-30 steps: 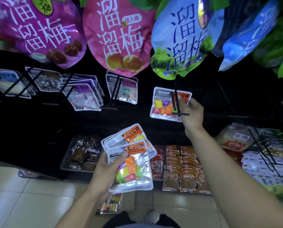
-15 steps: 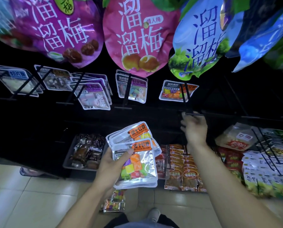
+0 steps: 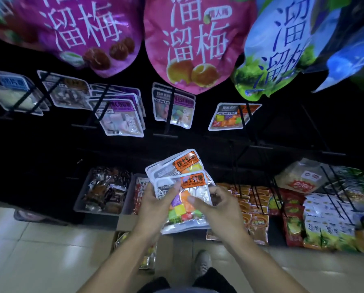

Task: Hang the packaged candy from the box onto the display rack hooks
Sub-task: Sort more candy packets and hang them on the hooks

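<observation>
Left hand (image 3: 153,205) gripping fanned candy packets (image 3: 184,191) below the hung packet (image 3: 231,117), right hand (image 3: 221,205) pinching the front packet's right edge, box (image 3: 134,248) on floor beneath, hook (image 3: 247,123) above

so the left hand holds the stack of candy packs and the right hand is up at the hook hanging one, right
Not quite. The left hand does hold the stack of candy packs, but the right hand is down at the stack, fingers on the front pack, not up at the hook. The head view shows it.
</observation>
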